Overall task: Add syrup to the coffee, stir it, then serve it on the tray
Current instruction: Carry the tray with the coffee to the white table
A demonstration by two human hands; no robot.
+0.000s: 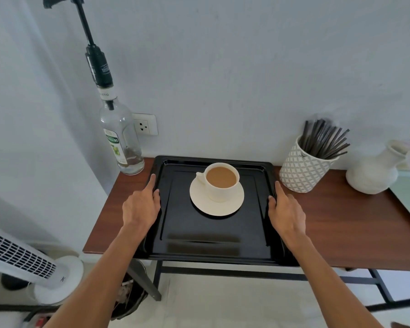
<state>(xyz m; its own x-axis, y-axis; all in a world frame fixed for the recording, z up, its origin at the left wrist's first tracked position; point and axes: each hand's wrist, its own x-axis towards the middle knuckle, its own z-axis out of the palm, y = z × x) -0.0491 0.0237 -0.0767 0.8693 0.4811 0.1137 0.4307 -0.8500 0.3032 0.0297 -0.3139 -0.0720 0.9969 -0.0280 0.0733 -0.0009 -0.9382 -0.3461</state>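
Black metal fills the space between the two hands: the left hand (142, 205) lies along the left rim of the tray (213, 245) with its fingers curled over the edge, and the right hand (285, 211) grips the right rim the same way, thumb on the inside lip. Both hands are closed around the rims, holding the tray. The tray's near edge juts out past the front of the brown tabletop (341, 223).

Between the hands and a little beyond them, a white cup (220, 182) full of light brown coffee stands upright on a white saucer (217, 205), its handle turned toward the left hand. The saucer rests on the tray's far half.

Past the left hand, at the tabletop's back corner, stands a clear syrup bottle (121, 143) with a tall black pump; only a little liquid shows at its base. Beyond the right hand, just beside the tray's far right corner, a patterned white pot (303, 169) holds dark stir sticks (322, 140). Farther right sits a white vase (374, 171).
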